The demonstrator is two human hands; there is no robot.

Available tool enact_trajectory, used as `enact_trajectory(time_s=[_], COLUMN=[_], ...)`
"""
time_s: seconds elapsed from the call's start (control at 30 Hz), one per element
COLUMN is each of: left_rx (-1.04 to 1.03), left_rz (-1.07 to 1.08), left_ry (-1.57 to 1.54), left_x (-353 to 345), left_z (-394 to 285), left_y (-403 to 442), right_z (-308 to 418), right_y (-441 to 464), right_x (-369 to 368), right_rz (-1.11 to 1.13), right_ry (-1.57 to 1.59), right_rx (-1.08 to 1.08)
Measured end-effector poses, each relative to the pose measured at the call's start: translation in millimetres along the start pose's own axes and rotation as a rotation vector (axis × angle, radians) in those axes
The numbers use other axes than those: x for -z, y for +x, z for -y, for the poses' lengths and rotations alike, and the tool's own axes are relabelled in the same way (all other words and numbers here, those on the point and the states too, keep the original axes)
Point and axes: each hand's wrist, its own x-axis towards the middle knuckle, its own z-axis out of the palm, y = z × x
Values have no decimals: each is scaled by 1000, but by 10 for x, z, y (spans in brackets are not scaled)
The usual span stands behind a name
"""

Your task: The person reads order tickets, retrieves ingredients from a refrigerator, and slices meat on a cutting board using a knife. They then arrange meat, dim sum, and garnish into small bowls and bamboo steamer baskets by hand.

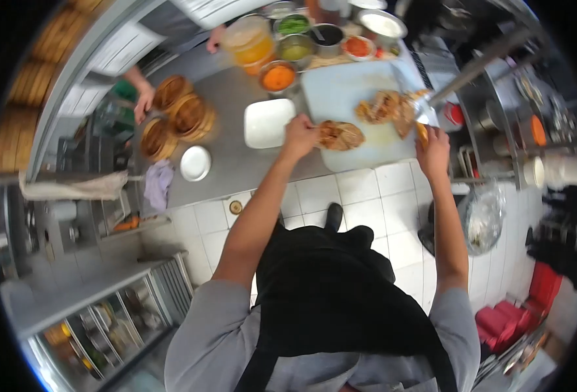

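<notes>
Lying against the left hand is meat.

The person wears a grey short-sleeved shirt beneath a black apron with black shoulder straps. The left hand and right hand are bare, like the forearms. One black shoe shows.

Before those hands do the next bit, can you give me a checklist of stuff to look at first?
1. Right hand on the knife: ok, wrapped at its yellow handle.
2. Left hand apart from the blade: ok, at the opposite side of the cutting board.
3. Left fingers gripping the browned meat: cannot tell, the contact is unclear.
4. White rectangular dish nearby: ok, beside the left hand.
5. Co-worker's hand off the board: ok, near the bamboo steamers.
</notes>
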Motion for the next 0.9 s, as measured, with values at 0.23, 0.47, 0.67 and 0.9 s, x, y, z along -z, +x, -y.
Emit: enact_trajectory(time_s=[0.23,0.47,0.67,0.9], left_rx=[-21,42,43,-7], left_rz=[-82,-50,-22,234], left_ry=[-141,-255,-255,-494], left_x=[20,278,1485,2888], left_z=[-185,-37,346,619], left_y=[-84,-269,-399,-267], right_z=[1261,1481,2341,3671], right_y=[-20,65,-70,30], right_x=[-411,-419,-597,-1231], right_rz=[305,679,857,1321], right_ry=[457,668,1269,2340], right_rx=[262,-16,-164,-257])
